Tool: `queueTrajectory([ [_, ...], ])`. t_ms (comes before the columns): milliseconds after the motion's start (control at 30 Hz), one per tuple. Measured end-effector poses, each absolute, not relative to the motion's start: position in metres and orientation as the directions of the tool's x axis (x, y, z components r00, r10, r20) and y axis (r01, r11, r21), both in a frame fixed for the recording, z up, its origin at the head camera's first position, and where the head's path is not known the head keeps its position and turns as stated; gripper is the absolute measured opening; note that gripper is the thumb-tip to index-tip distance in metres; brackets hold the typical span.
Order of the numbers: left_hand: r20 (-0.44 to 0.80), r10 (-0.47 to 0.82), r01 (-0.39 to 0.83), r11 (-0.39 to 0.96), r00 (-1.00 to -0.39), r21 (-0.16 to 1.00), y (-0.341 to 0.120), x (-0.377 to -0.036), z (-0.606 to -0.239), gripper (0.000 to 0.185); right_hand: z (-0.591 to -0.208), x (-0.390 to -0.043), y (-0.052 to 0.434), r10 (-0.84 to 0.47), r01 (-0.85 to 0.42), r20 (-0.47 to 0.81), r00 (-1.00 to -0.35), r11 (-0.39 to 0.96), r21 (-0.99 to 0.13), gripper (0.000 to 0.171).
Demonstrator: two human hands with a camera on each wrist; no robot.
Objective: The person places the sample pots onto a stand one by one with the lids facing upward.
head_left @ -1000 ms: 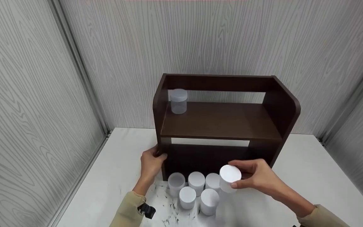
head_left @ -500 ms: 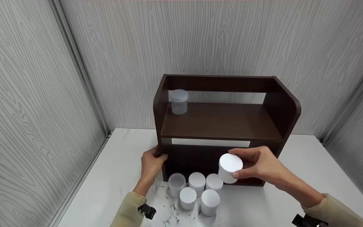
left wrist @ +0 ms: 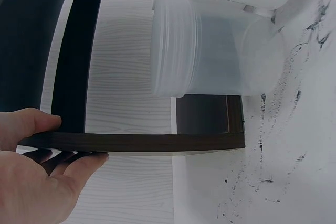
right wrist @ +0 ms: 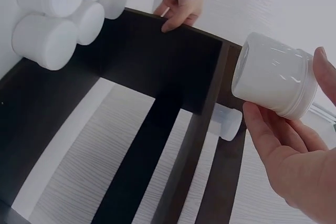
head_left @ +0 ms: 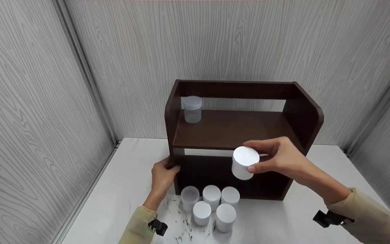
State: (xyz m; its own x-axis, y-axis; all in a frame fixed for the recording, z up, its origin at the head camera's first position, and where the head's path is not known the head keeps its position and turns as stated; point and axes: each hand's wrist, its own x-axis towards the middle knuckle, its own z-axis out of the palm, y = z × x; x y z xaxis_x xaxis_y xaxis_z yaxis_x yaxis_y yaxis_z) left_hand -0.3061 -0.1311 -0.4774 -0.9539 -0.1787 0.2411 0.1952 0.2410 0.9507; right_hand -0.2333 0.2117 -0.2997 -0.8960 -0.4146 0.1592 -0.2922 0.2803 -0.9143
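The shelf (head_left: pixel 237 128) is made of dark brown boards with a smooth, matt face; its side panels have rounded upper front corners. The jar in the air (head_left: pixel 241 167) is a short cylinder of white material with a flat round lid, and its surface shines a little in the right wrist view. On the upper board, at the left end, stands a translucent jar (head_left: pixel 192 113), through whose wall some light passes. Five more jars (head_left: pixel 211 196) stand upright close together on the white table (head_left: pixel 137 169), before the shelf: four are white and the leftmost is translucent. Dark scratchy marks (head_left: pixel 185 225) lie on the table near them. The wall (head_left: pixel 215 44) behind has a grey wood-grain pattern.

The right hand (head_left: pixel 281 159) holds the white jar by its side, thumb and fingers spread only as wide as the jar and clamped on it. This jar is slightly tilted, in front of the shelf's lower compartment. The left hand (head_left: pixel 162 176) pinches the shelf's left side panel at its front edge, the thumb on the inner face and the other fingers on the outer one.
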Motion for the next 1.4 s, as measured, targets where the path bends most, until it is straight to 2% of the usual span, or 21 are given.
queueTrajectory([
  [467,0.239,-0.167,0.196,0.238,-0.957,0.951,-0.131,-0.305,-0.477,0.054,-0.275,-0.265,0.196,-0.382,-0.258,0.146,-0.913,0.26,-0.931,0.068],
  [700,0.241,-0.176,0.192,0.259,-0.954,0.947,-0.129,-0.304,-0.477,0.054,-0.265,-0.285,0.192,-0.356,-0.265,0.151,-0.922,0.296,-0.918,0.068],
  [1000,0.257,-0.179,0.201,0.281,-0.95,0.938,-0.127,-0.304,-0.477,0.052,-0.262,-0.316,0.187,-0.339,-0.263,0.161,-0.927,0.281,-0.923,0.068],
  [1400,0.252,-0.172,0.202,0.262,-0.952,0.944,-0.127,-0.301,-0.476,0.053,-0.254,-0.352,0.176,-0.307,-0.269,0.167,-0.937,0.33,-0.905,0.068],
])
